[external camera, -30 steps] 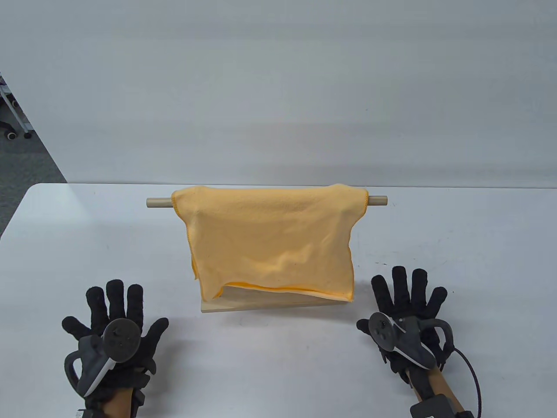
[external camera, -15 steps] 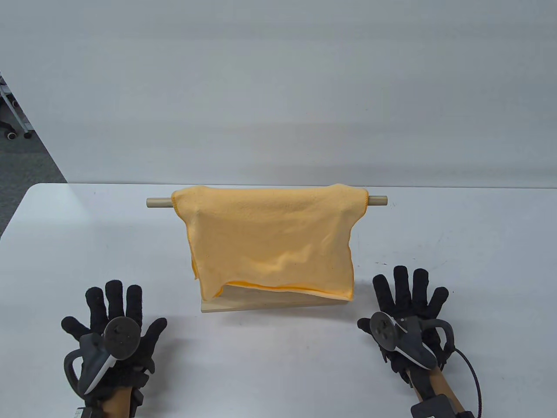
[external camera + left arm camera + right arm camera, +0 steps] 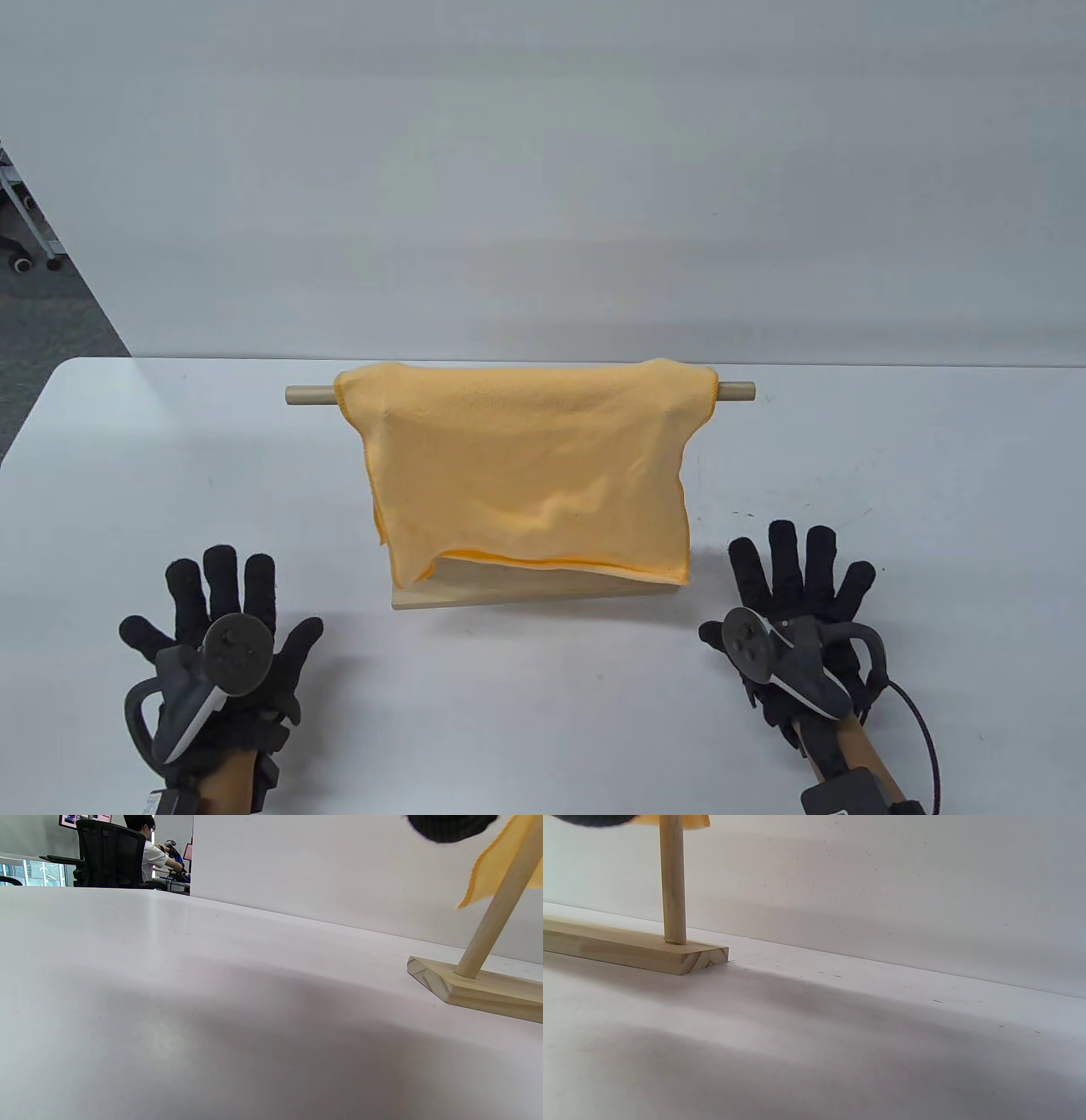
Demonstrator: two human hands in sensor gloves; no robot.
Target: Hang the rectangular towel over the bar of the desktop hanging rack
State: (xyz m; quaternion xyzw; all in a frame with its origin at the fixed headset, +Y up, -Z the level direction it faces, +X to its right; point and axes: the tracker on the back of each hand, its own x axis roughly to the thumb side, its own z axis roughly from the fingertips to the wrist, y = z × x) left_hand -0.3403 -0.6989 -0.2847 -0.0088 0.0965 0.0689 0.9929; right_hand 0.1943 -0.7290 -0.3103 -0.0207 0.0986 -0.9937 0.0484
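Nothing of note has shifted since the earlier frames: both hands lie as before and the towel hangs unchanged.

Nearest the viewer, left of the rack base [image 3: 534, 592], the left hand [image 3: 222, 632] rests flat on the table [image 3: 127, 475], fingers spread wide, holding nothing. Right of the base, the right hand [image 3: 793, 607] lies the same way, fingers fanned and free. Both sit well apart from the rack.

Beyond them, the towel [image 3: 526, 471] is draped over the bar [image 3: 736, 391], bar ends showing either side. The task looks done.

Risk, as a judgement: the drape looks uneven, the right side pulled inward and the lower hem rippled. A hand brushing the base on withdrawal could jolt the rack and let the cloth slide off.

Towel: orange, soft pile, stitched edge, front flap reaching almost to the base; a second layer peeks below the hem. The wrist views show only its corners beside each upright [image 3: 672, 878].
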